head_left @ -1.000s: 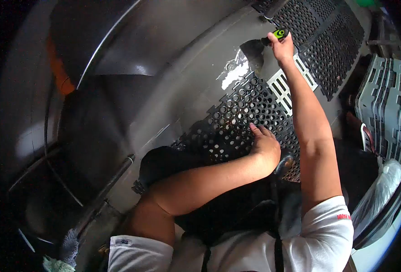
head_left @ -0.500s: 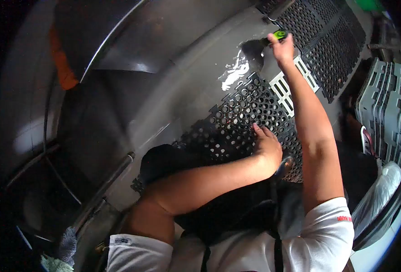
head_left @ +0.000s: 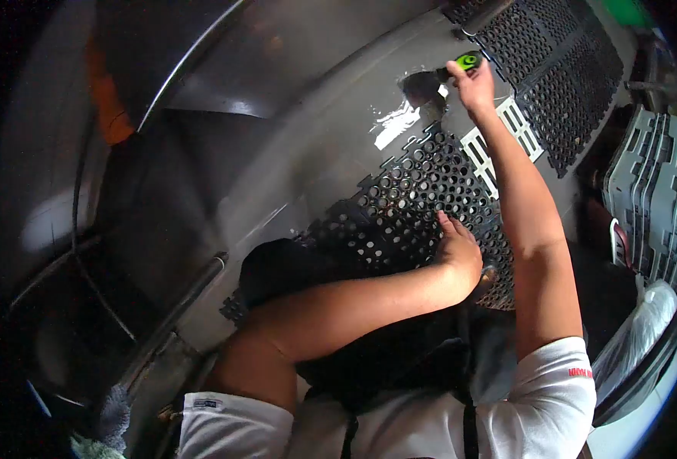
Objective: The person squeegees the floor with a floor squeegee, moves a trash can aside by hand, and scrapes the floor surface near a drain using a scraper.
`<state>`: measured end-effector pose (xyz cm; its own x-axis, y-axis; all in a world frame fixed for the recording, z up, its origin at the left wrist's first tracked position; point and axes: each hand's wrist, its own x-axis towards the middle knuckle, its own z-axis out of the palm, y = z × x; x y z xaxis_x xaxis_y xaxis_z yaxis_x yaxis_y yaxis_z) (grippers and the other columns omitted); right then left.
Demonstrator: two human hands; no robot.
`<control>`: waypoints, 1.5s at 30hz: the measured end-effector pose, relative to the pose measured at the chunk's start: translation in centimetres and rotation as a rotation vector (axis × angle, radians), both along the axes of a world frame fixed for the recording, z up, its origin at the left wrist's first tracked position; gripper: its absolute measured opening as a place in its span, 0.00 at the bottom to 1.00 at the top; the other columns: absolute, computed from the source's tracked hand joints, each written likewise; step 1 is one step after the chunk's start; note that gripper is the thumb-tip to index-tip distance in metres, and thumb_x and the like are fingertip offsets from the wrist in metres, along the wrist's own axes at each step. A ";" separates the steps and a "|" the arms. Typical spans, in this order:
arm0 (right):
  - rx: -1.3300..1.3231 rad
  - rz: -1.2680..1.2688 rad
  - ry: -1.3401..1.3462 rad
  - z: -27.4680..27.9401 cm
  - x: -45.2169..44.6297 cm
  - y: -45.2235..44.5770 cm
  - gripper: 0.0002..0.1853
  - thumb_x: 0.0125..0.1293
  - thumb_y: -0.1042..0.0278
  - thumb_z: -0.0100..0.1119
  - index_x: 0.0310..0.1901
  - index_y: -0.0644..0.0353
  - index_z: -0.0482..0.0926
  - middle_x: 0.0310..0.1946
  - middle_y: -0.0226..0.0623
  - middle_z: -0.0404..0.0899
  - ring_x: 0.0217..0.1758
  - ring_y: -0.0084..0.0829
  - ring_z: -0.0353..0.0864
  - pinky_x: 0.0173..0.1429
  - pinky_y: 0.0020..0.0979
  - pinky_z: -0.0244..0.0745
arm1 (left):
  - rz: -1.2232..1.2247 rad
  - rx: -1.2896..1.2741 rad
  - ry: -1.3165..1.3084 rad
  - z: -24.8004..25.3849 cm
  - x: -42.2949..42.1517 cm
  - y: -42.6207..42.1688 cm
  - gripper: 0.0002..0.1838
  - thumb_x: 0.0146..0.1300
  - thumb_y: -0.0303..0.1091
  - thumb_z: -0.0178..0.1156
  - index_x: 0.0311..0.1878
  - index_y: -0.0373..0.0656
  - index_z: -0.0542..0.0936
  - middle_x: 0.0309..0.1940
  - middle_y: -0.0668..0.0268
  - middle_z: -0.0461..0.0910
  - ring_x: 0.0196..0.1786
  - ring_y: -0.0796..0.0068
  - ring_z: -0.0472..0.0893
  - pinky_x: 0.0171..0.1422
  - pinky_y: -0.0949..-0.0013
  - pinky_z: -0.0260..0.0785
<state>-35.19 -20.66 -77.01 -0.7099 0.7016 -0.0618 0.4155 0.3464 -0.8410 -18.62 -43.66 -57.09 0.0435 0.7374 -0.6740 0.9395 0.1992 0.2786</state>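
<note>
My right hand (head_left: 474, 88) is stretched far forward, its fingers closed round a tool with a green-and-black handle (head_left: 468, 61). The tool's working end cannot be made out clearly; a dark patch lies to its left over the wet grey floor (head_left: 338, 115). My left hand (head_left: 459, 256) is bent across in front of me, above the black perforated mat (head_left: 422, 180). Its visible fingers are stretched out with nothing seen in them; whether it touches the mat is unclear. Beside my right forearm, a white slotted grate (head_left: 518, 130) lies against the mat.
More black perforated mats (head_left: 560, 92) cover the floor at upper right. Grey slotted panels (head_left: 644, 168) are stacked at the right, near a plastic-wrapped bundle (head_left: 648, 317). Dark metal equipment (head_left: 224, 84) and a pipe (head_left: 193, 294) stand at the left.
My right hand and the green-and-black tool have shifted very slightly left and down. My left hand sits slightly further right. The view has tilted a little.
</note>
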 end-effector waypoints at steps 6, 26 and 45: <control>-0.173 -0.171 0.033 1.1 0.2 -0.6 0.21 0.57 0.62 0.75 0.45 0.62 0.74 0.36 0.35 0.82 0.38 0.30 0.81 0.47 0.33 0.75 | -0.007 -0.008 -0.083 1.4 -0.8 0.3 0.24 0.71 0.35 0.46 0.66 0.35 0.74 0.69 0.44 0.67 0.71 0.38 0.66 0.68 0.20 0.49; -0.100 -0.240 0.186 1.0 0.6 -0.3 0.22 0.58 0.62 0.74 0.46 0.63 0.73 0.37 0.35 0.82 0.39 0.31 0.81 0.48 0.33 0.75 | -0.036 -0.067 0.022 1.1 -0.1 0.0 0.25 0.71 0.35 0.47 0.68 0.35 0.71 0.71 0.44 0.65 0.72 0.38 0.63 0.68 0.19 0.48; -0.226 -0.235 0.401 0.4 -0.1 -2.1 0.17 0.61 0.68 0.72 0.42 0.58 0.71 0.30 0.26 0.77 0.30 0.19 0.73 0.35 0.25 0.69 | -0.030 -0.076 -0.060 0.9 -0.8 0.2 0.26 0.71 0.39 0.49 0.68 0.35 0.71 0.71 0.46 0.64 0.73 0.40 0.62 0.69 0.22 0.49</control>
<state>-35.26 -22.71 -76.63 -0.5335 0.8457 0.0140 0.0898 0.0732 -0.9933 -19.42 -43.45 -56.16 0.1064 0.6822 -0.7234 0.9274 0.1943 0.3196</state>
